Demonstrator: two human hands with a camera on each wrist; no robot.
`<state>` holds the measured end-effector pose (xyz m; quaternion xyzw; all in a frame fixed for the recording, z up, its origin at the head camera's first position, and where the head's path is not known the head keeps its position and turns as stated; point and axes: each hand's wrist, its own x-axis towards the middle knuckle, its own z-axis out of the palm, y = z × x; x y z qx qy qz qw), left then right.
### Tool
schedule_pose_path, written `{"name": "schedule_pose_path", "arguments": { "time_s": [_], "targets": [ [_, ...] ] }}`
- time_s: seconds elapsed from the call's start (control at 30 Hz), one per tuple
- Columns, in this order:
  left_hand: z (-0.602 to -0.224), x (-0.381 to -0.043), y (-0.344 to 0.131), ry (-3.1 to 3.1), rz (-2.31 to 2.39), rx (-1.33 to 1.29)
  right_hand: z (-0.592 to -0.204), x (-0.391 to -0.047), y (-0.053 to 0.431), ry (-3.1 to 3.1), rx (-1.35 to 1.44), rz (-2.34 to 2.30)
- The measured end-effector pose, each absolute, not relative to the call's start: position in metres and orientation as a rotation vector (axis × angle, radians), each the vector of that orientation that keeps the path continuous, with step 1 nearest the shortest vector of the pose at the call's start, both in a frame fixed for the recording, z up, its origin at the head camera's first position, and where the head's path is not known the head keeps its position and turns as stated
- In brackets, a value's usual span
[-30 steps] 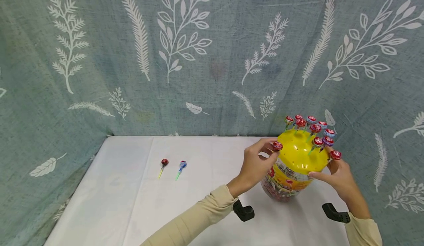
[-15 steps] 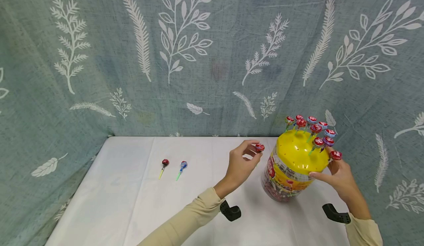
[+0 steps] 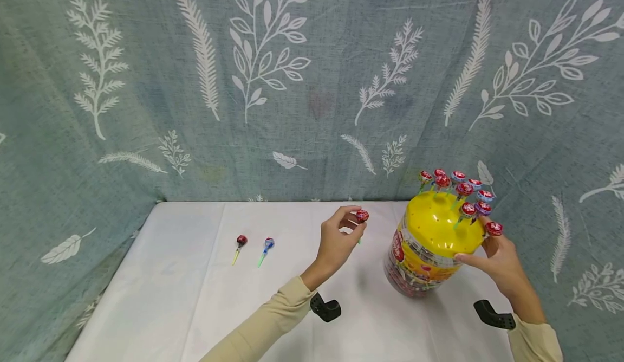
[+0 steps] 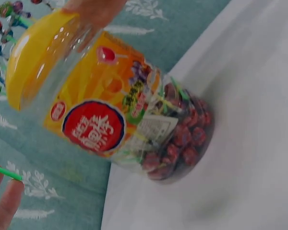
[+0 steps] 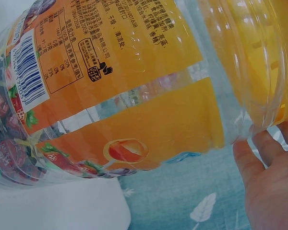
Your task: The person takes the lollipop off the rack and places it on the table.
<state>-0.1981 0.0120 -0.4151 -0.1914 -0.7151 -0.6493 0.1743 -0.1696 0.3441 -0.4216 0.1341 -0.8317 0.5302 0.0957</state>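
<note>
My left hand (image 3: 333,241) pinches a red-wrapped lollipop (image 3: 362,216) over the table, left of the jar; its green stick (image 4: 7,172) shows between the fingers in the left wrist view. A big clear plastic jar (image 3: 411,267) stands at the right under a yellow lid (image 3: 434,224). Several lollipops (image 3: 465,189) stick up out of holes in that lid, mostly along the far and right sides. My right hand (image 3: 504,262) grips the jar at its neck just below the lid, thumb in front. One more red lollipop (image 3: 494,228) stands at the lid's right edge, close above that hand.
On the white tablecloth (image 3: 161,297) at the left lie two loose lollipops, a dark red one (image 3: 241,240) with a yellow stick and a blue one (image 3: 269,243) with a green stick. Red-wrapped sweets (image 4: 182,139) fill the jar's bottom. A grey-green leaf-patterned curtain (image 3: 317,150) hangs behind the table.
My left hand, holding the red lollipop, has moved left from the lid's left edge to over the table. The right hand and the jar have stayed in place.
</note>
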Motion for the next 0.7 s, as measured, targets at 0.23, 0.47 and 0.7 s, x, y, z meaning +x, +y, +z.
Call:
{"name": "schedule_pose_path", "arguments": {
  "time_s": [0.23, 0.47, 0.7],
  "targets": [
    [-0.451, -0.221, -0.001, -2.024, -1.825, -0.462, -0.422, -0.171, 0.344, -2.449, 0.405, 1.571],
    [-0.475, -0.229, -0.019, -2.037, -1.860, -0.363, -0.420, -0.170, 0.344, -2.464, 0.399, 1.563],
    [-0.486, -0.230, -0.034, -2.054, -1.912, -0.289, -0.421, -0.171, 0.344, -2.463, 0.388, 1.547]
  ]
}}
